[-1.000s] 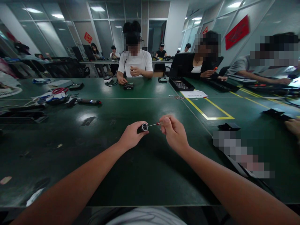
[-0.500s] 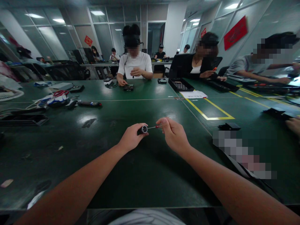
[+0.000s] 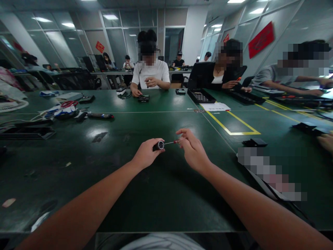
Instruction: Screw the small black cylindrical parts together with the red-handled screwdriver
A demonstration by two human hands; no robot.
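Note:
My left hand (image 3: 145, 153) is closed around a small black cylinder (image 3: 158, 145) with a silvery round end that faces right. My right hand (image 3: 191, 150) pinches a thin screwdriver (image 3: 172, 142) with a red handle, and its metal tip points into the cylinder's end. Both hands hover just above the dark green table (image 3: 161, 187), near its middle.
A black part (image 3: 254, 142) lies to the right beside a yellow taped rectangle (image 3: 234, 123). Cables, red scissors and tools (image 3: 65, 109) crowd the far left. Black trays (image 3: 200, 95) and paper sit further back. Several people work at the far and right sides.
Both hands have stayed together on the cylinder and screwdriver, sinking slightly in the view. The fingers of my right hand have shifted a little on the handle.

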